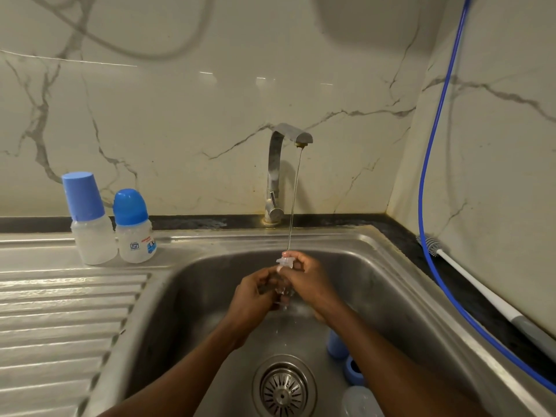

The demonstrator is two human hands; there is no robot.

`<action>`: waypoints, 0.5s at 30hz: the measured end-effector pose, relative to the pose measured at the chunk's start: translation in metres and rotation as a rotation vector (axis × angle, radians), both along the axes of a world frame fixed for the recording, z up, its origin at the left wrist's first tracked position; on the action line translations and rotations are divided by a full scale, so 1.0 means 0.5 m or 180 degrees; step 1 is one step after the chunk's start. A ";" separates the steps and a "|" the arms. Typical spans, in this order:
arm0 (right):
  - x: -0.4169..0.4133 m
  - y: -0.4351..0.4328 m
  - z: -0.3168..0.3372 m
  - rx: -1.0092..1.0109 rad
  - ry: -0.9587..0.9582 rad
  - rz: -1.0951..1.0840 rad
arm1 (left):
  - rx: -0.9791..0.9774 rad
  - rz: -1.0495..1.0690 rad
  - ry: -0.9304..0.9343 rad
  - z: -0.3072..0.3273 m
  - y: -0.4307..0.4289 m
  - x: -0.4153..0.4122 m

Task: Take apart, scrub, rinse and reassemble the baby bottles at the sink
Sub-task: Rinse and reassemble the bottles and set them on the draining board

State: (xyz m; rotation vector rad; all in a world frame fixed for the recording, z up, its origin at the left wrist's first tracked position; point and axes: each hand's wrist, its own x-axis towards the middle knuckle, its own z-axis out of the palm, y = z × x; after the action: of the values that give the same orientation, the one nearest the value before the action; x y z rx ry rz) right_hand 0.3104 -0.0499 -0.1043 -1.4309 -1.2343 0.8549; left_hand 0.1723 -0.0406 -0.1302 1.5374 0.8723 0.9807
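The teat [285, 261] is pinched by the right hand [307, 278], roughly upright under the stream [294, 206]. The left hand [254, 296] is curled at its 7 o'clock; whether anything is gripped cannot be told.

Brushed steel sink [391, 284], glossy marble-look wall [180, 115], translucent plastic bottles [135, 240] with smooth blue caps [129, 206].

Your head-worn wide-angle camera looks forward and down from above the stainless-steel sink basin [186, 296], close over it, facing the white grey-veined marble backsplash [210, 85] and the chrome angular tap [275, 176] at centre. The ribbed steel drainboard [60, 311] fills the lower left; a matching marble side wall [496, 145] closes the right edge.
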 end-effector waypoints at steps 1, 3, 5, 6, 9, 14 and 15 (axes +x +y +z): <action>-0.001 0.000 0.001 0.0012 -0.0028 0.0007 | 0.0041 0.0010 0.0070 0.000 0.001 -0.001; -0.002 0.001 0.000 0.0058 -0.0265 -0.0074 | 0.0078 0.0053 0.0173 -0.001 -0.001 0.000; -0.001 0.003 -0.003 0.0095 -0.0316 -0.0215 | 0.0061 0.0154 0.0145 -0.003 -0.002 0.002; 0.002 0.005 -0.004 0.0101 -0.0310 -0.0285 | 0.0045 0.0228 0.0086 -0.005 -0.001 0.002; 0.003 0.007 -0.005 0.0082 -0.0528 -0.0297 | -0.0014 0.0328 -0.0041 -0.007 0.003 0.002; -0.009 0.007 -0.005 0.0427 -0.0803 -0.0289 | -0.0041 0.0053 0.0077 -0.009 0.000 0.004; -0.009 0.008 -0.004 0.0448 -0.0832 -0.0321 | -0.0056 0.0018 0.0051 -0.008 0.000 0.005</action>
State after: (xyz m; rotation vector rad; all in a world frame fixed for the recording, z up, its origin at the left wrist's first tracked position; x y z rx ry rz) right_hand 0.3058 -0.0461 -0.1062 -1.5096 -1.3749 0.5132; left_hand 0.1748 -0.0408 -0.1345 1.5305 0.8947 0.9634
